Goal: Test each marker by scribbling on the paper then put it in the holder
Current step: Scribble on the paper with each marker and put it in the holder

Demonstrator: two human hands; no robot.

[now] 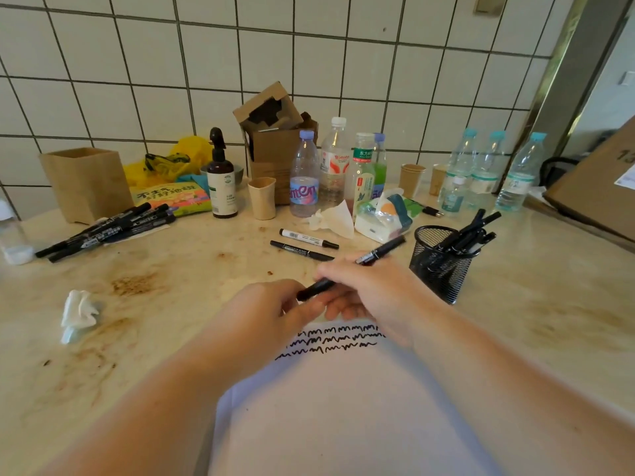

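Stained bench [171, 338]: both hands grasp one marker [374, 256], right hand [371, 290] its barrel, left hand [271, 314] its near end; its far end slants toward the holder [441, 266] just right of the grip.

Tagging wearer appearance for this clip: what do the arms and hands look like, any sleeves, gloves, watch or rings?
Both forearms are bare as far as the picture shows, with no sleeves in view. The left hand and right hand wear no gloves. No watch, bracelet or ring is visible, and no cables or markings.
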